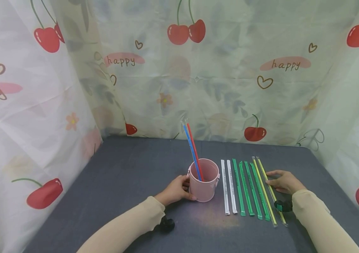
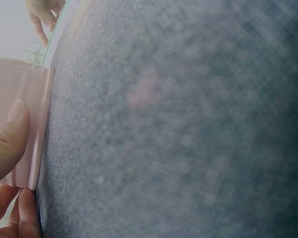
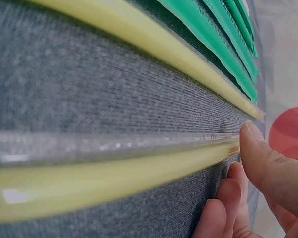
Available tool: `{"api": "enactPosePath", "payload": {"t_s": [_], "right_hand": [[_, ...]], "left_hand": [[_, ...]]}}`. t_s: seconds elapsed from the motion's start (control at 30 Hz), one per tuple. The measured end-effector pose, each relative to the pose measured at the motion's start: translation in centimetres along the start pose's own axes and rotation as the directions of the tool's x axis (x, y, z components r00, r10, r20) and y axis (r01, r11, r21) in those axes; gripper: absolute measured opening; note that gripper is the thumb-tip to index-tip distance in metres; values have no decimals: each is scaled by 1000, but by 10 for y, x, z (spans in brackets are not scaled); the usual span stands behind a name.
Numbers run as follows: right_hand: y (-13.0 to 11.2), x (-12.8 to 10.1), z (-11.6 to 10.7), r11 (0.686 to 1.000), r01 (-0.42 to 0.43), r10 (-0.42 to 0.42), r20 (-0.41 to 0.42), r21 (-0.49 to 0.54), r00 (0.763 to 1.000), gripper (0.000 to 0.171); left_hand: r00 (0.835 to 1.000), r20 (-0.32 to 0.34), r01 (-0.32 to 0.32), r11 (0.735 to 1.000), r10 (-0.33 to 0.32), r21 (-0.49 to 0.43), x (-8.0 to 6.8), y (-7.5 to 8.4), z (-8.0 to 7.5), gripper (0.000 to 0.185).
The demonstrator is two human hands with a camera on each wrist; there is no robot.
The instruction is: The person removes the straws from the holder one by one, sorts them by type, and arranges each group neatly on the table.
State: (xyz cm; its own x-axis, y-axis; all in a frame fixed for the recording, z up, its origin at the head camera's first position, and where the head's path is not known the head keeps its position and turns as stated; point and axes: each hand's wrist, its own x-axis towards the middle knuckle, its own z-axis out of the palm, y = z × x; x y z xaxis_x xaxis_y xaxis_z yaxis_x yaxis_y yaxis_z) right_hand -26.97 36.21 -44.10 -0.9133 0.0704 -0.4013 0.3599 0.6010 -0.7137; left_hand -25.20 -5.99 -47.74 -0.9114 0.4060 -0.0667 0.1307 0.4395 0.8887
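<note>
On the dark cloth, a small pink bucket (image 1: 202,192) stands upright. My left hand (image 1: 177,189) grips its left side, with the thumb in front and fingers lower down by the base in the left wrist view. A blue straw (image 1: 189,142) and a red straw (image 1: 193,142) lean inside, their tops sticking out above the rim. Over at the right end of a row of straws, my right hand (image 1: 285,182) pinches the outermost yellow straw (image 3: 114,176) near its far end. That straw lies in a clear wrapper. Beside it lies another yellow straw (image 1: 264,191).
Between bucket and yellow straws lie two white-wrapped straws (image 1: 225,187) and several green-wrapped straws (image 1: 238,188), roughly parallel. The dark tabletop (image 1: 135,165) meets a printed curtain (image 1: 217,91) at the back, with more curtain on both sides.
</note>
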Motion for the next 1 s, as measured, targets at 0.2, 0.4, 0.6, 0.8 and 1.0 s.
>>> {"api": "enactPosePath", "payload": {"t_s": [0.2, 0.4, 0.6, 0.8, 1.0], "right_hand": [[0, 0, 0, 1000, 2, -2, -5, -3, 1000, 66], [1, 0, -1, 1000, 2, -2, 0, -1, 1000, 67], [2, -2, -3, 1000, 26, -26, 19, 18, 999, 66], [3, -4, -2, 998, 27, -27, 12, 50, 1000, 66], [1, -3, -2, 996, 22, -21, -10, 89, 1000, 67]], "left_hand": [[1000, 0, -4, 1000, 4, -3, 0, 0, 0, 69], [1000, -5, 3, 1000, -3, 2, 0, 0, 0, 70], [1000, -6, -11, 1000, 11, 1, -1, 3, 0, 69], [1000, -3, -3, 1000, 3, -3, -2, 4, -1, 69], [1000, 1, -3, 1000, 3, -6, -2, 3, 0, 69]]}}
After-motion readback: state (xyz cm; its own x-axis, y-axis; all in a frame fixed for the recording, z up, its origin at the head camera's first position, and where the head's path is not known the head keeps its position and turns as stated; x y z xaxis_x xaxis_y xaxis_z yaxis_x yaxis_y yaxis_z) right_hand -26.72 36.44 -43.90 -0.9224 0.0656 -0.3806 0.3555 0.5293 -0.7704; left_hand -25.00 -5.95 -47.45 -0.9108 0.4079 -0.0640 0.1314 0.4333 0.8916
